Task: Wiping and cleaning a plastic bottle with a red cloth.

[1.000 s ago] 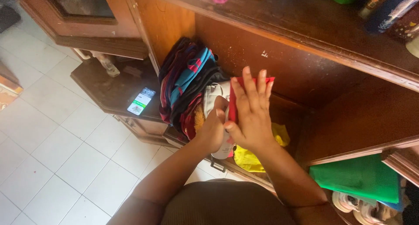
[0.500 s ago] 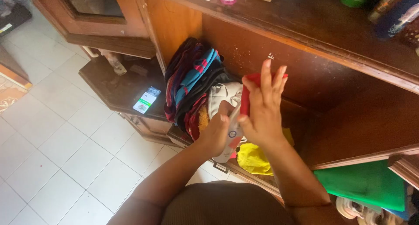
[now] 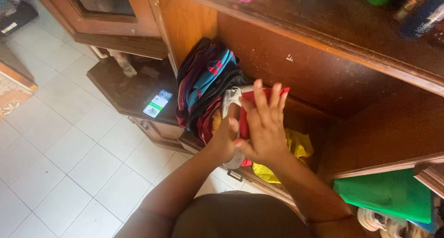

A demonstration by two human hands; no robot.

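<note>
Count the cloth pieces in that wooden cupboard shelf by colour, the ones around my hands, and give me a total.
Red folded cloth, pressed between left hand and right hand: 1
White cloth: 1
Yellow cloth: 1
Striped dark red, blue and black clothes bundle, pieces inside cannot be told apart: 1
Total: 4

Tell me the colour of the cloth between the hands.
Red cloth, seen in the head view.

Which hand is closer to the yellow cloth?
The right hand. It presses the red cloth just beside the yellow cloth, while the left hand sits farther left, behind it.
</note>
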